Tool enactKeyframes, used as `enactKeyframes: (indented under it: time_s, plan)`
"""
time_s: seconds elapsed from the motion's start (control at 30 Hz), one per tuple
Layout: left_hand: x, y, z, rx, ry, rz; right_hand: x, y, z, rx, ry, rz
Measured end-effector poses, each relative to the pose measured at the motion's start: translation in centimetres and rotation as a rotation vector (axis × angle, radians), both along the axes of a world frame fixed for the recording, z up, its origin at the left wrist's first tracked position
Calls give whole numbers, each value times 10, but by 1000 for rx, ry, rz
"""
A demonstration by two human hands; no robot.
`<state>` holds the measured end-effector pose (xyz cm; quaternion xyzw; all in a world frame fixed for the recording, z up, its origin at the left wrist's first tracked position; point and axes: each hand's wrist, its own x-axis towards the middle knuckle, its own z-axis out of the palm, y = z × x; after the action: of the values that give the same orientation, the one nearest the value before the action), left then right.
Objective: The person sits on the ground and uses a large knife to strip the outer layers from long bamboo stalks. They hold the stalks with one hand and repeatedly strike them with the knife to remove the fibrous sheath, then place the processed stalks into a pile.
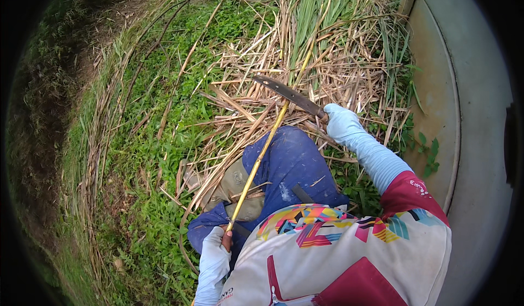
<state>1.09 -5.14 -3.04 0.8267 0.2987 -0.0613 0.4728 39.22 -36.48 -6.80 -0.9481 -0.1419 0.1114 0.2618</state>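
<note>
A long, thin yellow cane stalk (261,159) runs up from my left hand (218,241), past my bent knee, to the leaves beyond. My left hand, in a pale sleeve that leaves the fingers bare, is closed round the near end of the stalk. In my right hand (339,121), covered by a light blue sleeve, is the handle of a machete (289,94). Its dark, worn blade has small holes and points to the left. The blade crosses over the stalk just beyond my knee; whether the two touch, I cannot tell.
Dry cane leaves (349,71) lie heaped beyond my knees, with long green leaves (305,11) at the far side. Low green plants (180,109) cover the ground to the left. A smooth grey wall-like surface (480,142) rises close on my right.
</note>
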Motion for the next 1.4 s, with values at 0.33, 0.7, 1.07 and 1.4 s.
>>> enactKeyframes:
  time_s: [0.33,0.7,1.07,1.4]
  plan:
    - [-41,30,-8,-255,127,76,34,-16,-32,-113,7,-158]
    - [-136,55,-3,77,254,127,12,-6,-8,-231,55,84]
    - [-224,108,-39,549,626,-17,11,-7,-49,-235,37,34]
    - [65,35,-36,419,82,-215,2,18,-23,-335,116,142]
